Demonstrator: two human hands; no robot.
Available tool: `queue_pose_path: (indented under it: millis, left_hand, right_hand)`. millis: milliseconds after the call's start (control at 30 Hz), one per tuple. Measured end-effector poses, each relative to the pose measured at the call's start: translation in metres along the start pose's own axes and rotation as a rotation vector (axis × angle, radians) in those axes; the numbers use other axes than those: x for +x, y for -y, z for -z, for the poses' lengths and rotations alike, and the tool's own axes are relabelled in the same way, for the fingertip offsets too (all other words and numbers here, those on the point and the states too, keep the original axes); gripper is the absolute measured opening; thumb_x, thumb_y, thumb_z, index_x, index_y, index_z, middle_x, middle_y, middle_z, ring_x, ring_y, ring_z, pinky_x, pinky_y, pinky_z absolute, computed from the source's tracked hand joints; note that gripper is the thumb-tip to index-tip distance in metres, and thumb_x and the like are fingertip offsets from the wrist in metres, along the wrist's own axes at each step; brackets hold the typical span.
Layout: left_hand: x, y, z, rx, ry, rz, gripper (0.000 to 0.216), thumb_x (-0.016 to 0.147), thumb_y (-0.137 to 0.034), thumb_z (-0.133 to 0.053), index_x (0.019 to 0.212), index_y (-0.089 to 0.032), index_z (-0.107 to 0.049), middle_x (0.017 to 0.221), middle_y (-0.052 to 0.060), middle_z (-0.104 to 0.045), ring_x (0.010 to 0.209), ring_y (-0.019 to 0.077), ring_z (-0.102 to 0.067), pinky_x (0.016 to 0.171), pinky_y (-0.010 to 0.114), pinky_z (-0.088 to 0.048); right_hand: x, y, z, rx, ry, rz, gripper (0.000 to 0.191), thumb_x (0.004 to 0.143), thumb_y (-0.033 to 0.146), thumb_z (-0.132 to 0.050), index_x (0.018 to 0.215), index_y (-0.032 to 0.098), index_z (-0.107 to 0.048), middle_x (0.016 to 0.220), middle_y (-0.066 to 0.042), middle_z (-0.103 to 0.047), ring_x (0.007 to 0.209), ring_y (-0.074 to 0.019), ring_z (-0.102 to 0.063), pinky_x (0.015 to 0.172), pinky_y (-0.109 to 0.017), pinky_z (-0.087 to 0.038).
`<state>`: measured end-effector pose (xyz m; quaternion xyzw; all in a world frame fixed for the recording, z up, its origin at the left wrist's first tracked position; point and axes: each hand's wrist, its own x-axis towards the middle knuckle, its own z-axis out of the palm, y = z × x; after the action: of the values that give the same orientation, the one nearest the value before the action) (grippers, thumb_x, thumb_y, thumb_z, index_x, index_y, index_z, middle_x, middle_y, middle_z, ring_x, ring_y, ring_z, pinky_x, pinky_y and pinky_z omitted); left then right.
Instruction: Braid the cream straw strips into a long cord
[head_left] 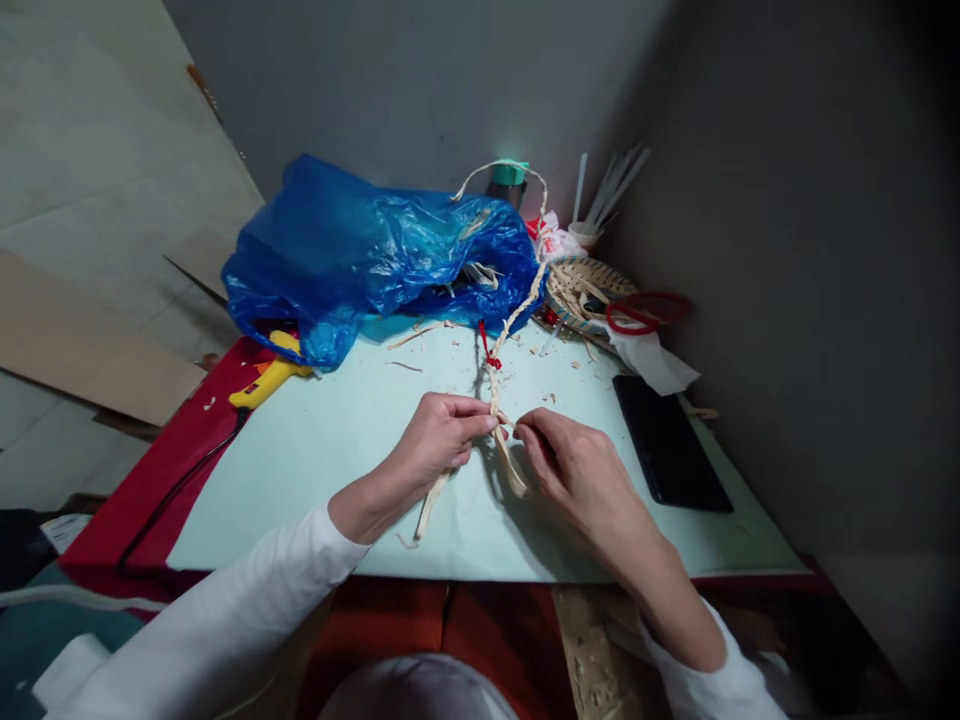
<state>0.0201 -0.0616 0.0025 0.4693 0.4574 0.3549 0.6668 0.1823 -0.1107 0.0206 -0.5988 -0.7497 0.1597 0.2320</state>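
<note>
A pale braided cord (519,316) of flat plant-fibre strips runs from my hands up toward the back, its far end curling over near a green-capped bottle. Red string (491,358) is tied around it a little beyond my fingers. My left hand (450,432) pinches the braid's near end between thumb and fingers. With bent fingers, my right hand (574,465) grips one strand just to the right of the braid. Loose strips hang below: one strip (511,470) loops between the hands, and another strip (431,508) sticks out under my left hand.
A blue plastic bag (367,245) lies at the back left, beside a yellow glue gun (271,378) with a black cord. At right are a woven basket (581,290) of strips, red-handled scissors (637,314), and a black phone (671,445). Fibre scraps dot the pale sheet (300,500).
</note>
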Motion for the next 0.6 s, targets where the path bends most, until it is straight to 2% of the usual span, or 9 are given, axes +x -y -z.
queue_pose_path:
  millis: [100,200,300,400,500,600]
  left_hand:
    - [-0.001,0.008,-0.002,0.069,-0.016,-0.077,0.015,0.075,-0.023,-0.066,0.08,-0.011,-0.074,0.047,-0.004,-0.048,0.036,0.0034,-0.032,0.038,0.019,-0.022]
    - [-0.003,0.012,-0.003,0.071,-0.021,-0.084,0.016,0.076,-0.024,-0.064,0.078,-0.011,-0.074,0.043,-0.004,-0.049,0.037,0.0049,-0.035,0.038,0.02,-0.02]
    - [-0.007,0.01,0.0,-0.004,-0.048,-0.066,0.017,0.073,-0.022,-0.066,0.082,-0.011,-0.076,0.055,0.001,-0.06,0.044,0.0057,-0.042,0.04,0.019,-0.02]
    - [-0.013,0.005,0.004,-0.066,-0.031,-0.024,0.02,0.073,-0.02,-0.069,0.088,-0.009,-0.076,0.074,0.007,-0.07,0.053,0.0065,-0.05,0.044,0.018,-0.027]
    - [-0.017,0.001,0.006,-0.132,0.018,0.017,0.018,0.073,-0.017,-0.069,0.088,-0.007,-0.075,0.079,0.01,-0.072,0.06,0.0087,-0.056,0.054,0.018,-0.039]
    - [-0.017,0.001,0.007,-0.183,0.02,0.046,0.017,0.073,-0.014,-0.07,0.087,-0.007,-0.074,0.079,0.011,-0.073,0.068,0.0126,-0.063,0.065,0.022,-0.046]
  right_hand:
    - [-0.005,0.01,-0.003,-0.041,0.025,0.041,0.023,0.095,0.024,-0.04,0.082,0.018,-0.058,0.074,-0.005,-0.065,0.059,-0.0163,-0.056,0.058,-0.028,-0.035]
    - [-0.01,0.023,-0.015,-0.109,0.003,0.085,0.018,0.094,0.017,-0.041,0.09,0.017,-0.058,0.079,-0.007,-0.068,0.064,-0.0183,-0.062,0.057,-0.028,-0.034]
    - [-0.016,0.035,-0.028,-0.263,-0.039,0.092,0.015,0.092,0.012,-0.042,0.097,0.016,-0.056,0.08,-0.007,-0.068,0.065,-0.0197,-0.063,0.052,-0.029,-0.031]
    - [-0.021,0.042,-0.04,-0.434,-0.111,0.094,0.016,0.091,0.009,-0.042,0.097,0.017,-0.055,0.075,-0.007,-0.066,0.062,-0.0207,-0.063,0.048,-0.031,-0.028]
    - [-0.023,0.049,-0.053,-0.525,-0.16,0.102,0.021,0.09,0.004,-0.039,0.092,0.018,-0.053,0.073,-0.009,-0.064,0.065,-0.0203,-0.062,0.049,-0.03,-0.035]
    - [-0.023,0.056,-0.062,-0.565,-0.127,0.098,0.022,0.089,0.001,-0.039,0.09,0.017,-0.053,0.076,-0.009,-0.064,0.069,-0.0192,-0.062,0.053,-0.027,-0.04]
